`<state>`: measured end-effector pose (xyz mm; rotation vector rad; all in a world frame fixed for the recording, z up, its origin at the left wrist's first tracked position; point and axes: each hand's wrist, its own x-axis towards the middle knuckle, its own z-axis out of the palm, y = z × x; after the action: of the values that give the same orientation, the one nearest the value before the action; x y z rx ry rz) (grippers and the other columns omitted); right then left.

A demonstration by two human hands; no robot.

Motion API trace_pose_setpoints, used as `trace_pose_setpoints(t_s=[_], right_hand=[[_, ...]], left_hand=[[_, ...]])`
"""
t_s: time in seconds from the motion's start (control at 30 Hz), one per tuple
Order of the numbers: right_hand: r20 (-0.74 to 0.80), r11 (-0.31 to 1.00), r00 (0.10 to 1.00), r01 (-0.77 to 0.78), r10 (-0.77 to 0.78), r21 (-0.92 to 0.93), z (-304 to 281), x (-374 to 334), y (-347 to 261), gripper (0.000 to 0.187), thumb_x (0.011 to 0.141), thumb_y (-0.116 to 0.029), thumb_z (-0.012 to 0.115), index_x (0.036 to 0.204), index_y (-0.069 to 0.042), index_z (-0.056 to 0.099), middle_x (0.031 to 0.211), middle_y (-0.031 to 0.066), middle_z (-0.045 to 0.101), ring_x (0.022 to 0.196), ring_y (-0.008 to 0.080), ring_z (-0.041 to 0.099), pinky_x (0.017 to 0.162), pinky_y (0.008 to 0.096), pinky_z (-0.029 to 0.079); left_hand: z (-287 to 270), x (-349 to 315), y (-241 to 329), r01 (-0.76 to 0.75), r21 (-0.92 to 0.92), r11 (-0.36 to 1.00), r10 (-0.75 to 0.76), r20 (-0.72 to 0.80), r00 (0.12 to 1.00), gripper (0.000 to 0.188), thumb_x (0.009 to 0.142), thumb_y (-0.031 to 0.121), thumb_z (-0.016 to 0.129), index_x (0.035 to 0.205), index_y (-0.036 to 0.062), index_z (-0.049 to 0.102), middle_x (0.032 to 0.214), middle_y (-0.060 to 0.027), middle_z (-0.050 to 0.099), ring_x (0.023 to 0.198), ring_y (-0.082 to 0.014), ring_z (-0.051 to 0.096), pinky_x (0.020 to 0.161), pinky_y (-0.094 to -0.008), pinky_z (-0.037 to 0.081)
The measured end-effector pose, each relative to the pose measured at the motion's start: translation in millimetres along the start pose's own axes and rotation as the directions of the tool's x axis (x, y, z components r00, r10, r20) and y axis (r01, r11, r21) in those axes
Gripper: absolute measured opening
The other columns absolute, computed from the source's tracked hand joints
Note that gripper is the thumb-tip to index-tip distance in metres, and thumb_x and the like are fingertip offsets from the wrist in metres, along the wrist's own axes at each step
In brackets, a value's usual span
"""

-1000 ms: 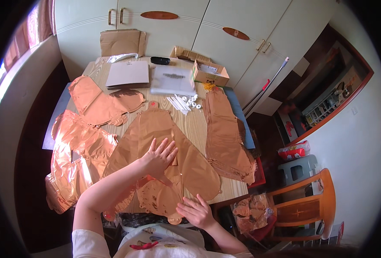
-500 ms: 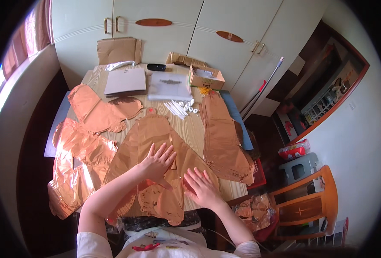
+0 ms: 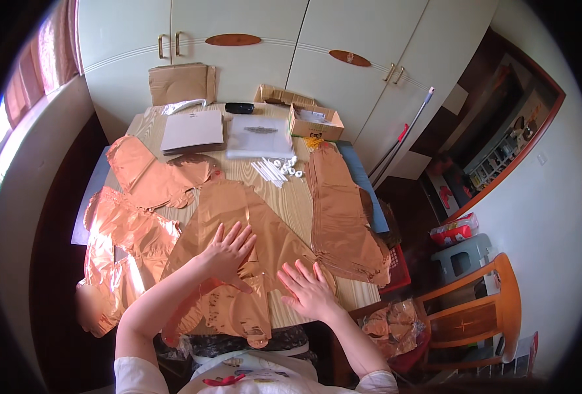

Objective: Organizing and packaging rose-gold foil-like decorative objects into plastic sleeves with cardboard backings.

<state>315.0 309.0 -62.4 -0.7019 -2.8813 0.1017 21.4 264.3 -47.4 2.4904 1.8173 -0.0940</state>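
A large flat copper-coloured foil piece (image 3: pixel 265 223), looking like a deflated foil balloon, lies creased in front of me. Its scalloped lower end hangs at the table's near edge. My left hand (image 3: pixel 223 256) rests on the middle of it, palm down and fingers spread. To the right, my right hand (image 3: pixel 309 289) lies open over its lower right edge, fingers apart. Neither hand grips anything. More shiny foil pieces lie left of my left forearm, one crumpled (image 3: pixel 133 230) and one smoother (image 3: pixel 140 171). A long stack of foil (image 3: pixel 343 210) lies to the right.
White sticks (image 3: pixel 269 172) and small white rings lie mid-table. Behind them are a pale stack (image 3: pixel 192 131), a clear plastic packet (image 3: pixel 258 139) and an open cardboard box (image 3: pixel 316 122). A wooden chair (image 3: pixel 471 318) stands at the right, beside foil in a clear bag (image 3: pixel 389 326).
My left hand has slid left across the foil, and the foil's top and lower ends have shifted left too. My right hand has stayed nearly in place.
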Motion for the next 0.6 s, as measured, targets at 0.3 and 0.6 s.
trace_pose_setpoints(t_s=[0.3, 0.6], right_hand=[[-0.228, 0.852, 0.823, -0.519, 0.52, 0.065, -21, -15, 8, 0.061, 0.081, -0.045, 0.07, 0.122, -0.005, 0.052, 0.117, 0.0154, 0.059, 0.111, 0.0359, 0.055, 0.09, 0.0508, 0.044], [-0.013, 0.642, 0.728, -0.596, 0.686, 0.484, -22, -33, 13, 0.038, 0.082, -0.03, 0.073, 0.109, -0.01, 0.057, 0.075, 0.0103, 0.067, 0.067, 0.0315, 0.067, 0.06, 0.0413, 0.052]], left_hand=[[-2, -11, -4, 0.023, -0.04, 0.999, -0.023, -0.009, 1.0, 0.141, 0.053, 0.093, 0.055, 0.151, -0.002, 0.02, 0.157, -0.0241, 0.018, 0.146, -0.0426, 0.012, 0.114, -0.064, 0.01], [-5, -10, -3, 0.007, -0.053, 0.999, -0.008, -0.026, 1.0, 0.139, 0.054, 0.09, 0.057, 0.15, -0.0038, 0.021, 0.156, -0.0261, 0.019, 0.145, -0.0449, 0.013, 0.114, -0.0637, 0.01]])
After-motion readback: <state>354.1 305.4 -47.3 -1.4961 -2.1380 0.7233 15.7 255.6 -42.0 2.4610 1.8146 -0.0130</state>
